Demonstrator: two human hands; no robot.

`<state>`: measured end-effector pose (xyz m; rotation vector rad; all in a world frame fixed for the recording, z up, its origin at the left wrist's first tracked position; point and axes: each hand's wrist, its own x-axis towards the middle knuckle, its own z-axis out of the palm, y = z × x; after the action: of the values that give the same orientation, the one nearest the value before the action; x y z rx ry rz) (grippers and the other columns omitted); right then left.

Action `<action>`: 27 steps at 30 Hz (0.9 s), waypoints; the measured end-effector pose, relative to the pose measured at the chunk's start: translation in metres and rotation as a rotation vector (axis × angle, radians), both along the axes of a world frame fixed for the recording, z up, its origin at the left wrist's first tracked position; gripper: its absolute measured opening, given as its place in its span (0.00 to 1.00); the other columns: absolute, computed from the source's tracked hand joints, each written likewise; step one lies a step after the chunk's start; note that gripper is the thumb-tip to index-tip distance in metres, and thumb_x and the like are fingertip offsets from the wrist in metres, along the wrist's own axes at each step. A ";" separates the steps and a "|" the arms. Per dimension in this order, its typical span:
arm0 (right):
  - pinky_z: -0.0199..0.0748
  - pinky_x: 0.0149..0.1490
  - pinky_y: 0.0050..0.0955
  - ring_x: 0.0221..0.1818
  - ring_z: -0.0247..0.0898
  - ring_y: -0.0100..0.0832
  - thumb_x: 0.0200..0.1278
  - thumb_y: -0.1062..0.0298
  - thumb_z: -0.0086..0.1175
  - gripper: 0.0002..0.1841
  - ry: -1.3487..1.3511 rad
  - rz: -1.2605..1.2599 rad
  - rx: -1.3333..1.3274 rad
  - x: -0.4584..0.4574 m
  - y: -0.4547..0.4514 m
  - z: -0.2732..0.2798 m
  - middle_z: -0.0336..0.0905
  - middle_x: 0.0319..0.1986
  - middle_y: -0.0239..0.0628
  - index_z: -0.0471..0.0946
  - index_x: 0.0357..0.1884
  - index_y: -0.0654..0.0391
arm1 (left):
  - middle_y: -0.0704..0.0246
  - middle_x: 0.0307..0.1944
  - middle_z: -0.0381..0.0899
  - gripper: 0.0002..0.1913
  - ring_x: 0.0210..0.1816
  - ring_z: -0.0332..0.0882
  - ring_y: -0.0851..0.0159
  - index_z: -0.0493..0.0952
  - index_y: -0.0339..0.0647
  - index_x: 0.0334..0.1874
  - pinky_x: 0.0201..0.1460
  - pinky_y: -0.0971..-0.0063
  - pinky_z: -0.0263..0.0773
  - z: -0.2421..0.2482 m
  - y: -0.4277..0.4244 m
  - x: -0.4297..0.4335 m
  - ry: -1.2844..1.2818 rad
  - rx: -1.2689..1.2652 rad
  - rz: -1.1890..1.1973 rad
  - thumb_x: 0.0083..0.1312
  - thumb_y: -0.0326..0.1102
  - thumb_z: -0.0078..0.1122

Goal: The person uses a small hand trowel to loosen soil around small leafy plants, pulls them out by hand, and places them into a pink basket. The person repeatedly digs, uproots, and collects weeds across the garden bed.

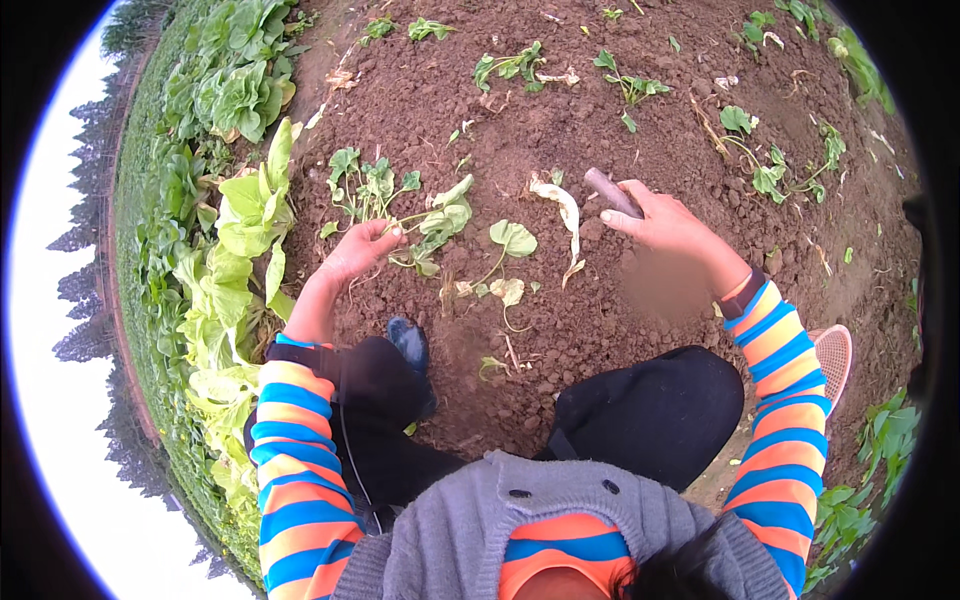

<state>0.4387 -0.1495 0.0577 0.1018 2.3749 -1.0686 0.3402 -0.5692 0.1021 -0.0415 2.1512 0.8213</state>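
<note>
My left hand (pixel 364 251) pinches the stem of a limp, green-leaved seedling (pixel 448 216) between thumb and fingertips, just above the soil. A clump of similar lobed-leaf seedlings (pixel 367 187) stands just beyond that hand. My right hand (pixel 664 217) is wrapped around a brownish cylindrical tool handle (pixel 611 191), whose far part is hidden, so I cannot tell the tool's kind. Between the hands, a drooping seedling (pixel 514 238) with a yellowed lower leaf lies on the crumbly brown soil (pixel 480 315). Near the handle lies a curled, withered whitish leaf (pixel 564 210).
Pale green leafy vegetables (pixel 240 277) line the left side. More seedlings (pixel 517 66) are spread across the soil ahead, with others (pixel 772 169) to the right. A mesh-patterned plastic basket (pixel 834 360) sits by my right forearm. My dark boot (pixel 411 345) rests on the soil.
</note>
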 end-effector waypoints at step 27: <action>0.60 0.15 0.28 0.11 0.61 0.24 0.52 0.60 0.59 0.14 -0.346 -0.349 -0.209 -0.037 -0.038 -0.054 0.66 0.14 0.30 0.69 0.23 0.58 | 0.78 0.29 0.76 0.09 0.34 0.70 0.78 0.76 0.41 0.32 0.42 0.81 0.66 0.084 -0.072 -0.031 0.002 -0.010 -0.115 0.54 0.32 0.68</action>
<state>0.4018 -0.1874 0.0042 0.5932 1.9641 -1.3300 0.3088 -0.6407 0.1856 0.0772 2.1381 0.7441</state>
